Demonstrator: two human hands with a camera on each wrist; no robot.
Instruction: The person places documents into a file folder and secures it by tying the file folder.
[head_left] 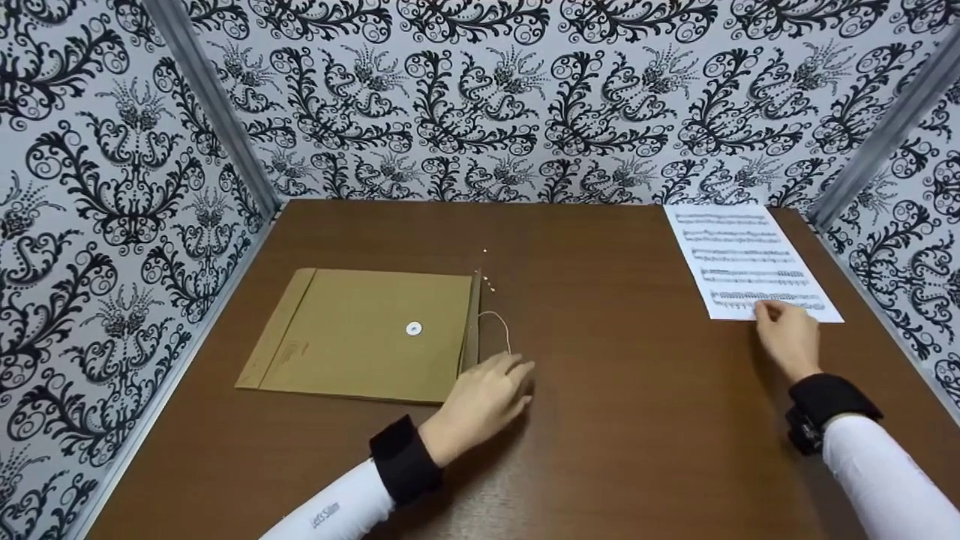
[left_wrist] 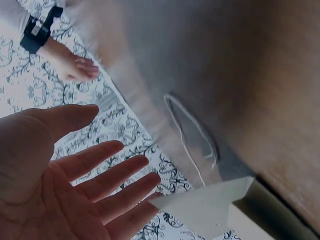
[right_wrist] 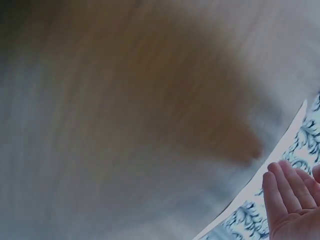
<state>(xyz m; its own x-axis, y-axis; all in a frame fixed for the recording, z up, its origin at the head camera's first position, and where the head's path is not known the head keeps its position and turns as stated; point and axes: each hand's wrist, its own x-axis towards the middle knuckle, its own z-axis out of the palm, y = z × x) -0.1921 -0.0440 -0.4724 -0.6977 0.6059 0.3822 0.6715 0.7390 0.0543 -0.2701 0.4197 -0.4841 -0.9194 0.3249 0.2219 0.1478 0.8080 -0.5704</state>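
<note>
A tan string-tie envelope (head_left: 360,330) lies flat at left, with a white button (head_left: 413,328) on its face and a thin cord (head_left: 495,319) at its right end. My left hand (head_left: 484,397) is by its near right corner, fingers loosely spread and holding nothing; in the left wrist view the palm (left_wrist: 65,185) shows beside the envelope's open end (left_wrist: 215,200). At far right, my right hand (head_left: 791,337) pinches the near edge of a sheet of music (head_left: 750,259) that lies on the table. The fingers (right_wrist: 290,195) are partly cut off in the right wrist view.
The brown table (head_left: 600,360) is bounded by patterned walls (head_left: 495,97) at the back and both sides. A few tiny white specks (head_left: 487,281) lie near the envelope's right end. The sheet's far edge reaches the back wall.
</note>
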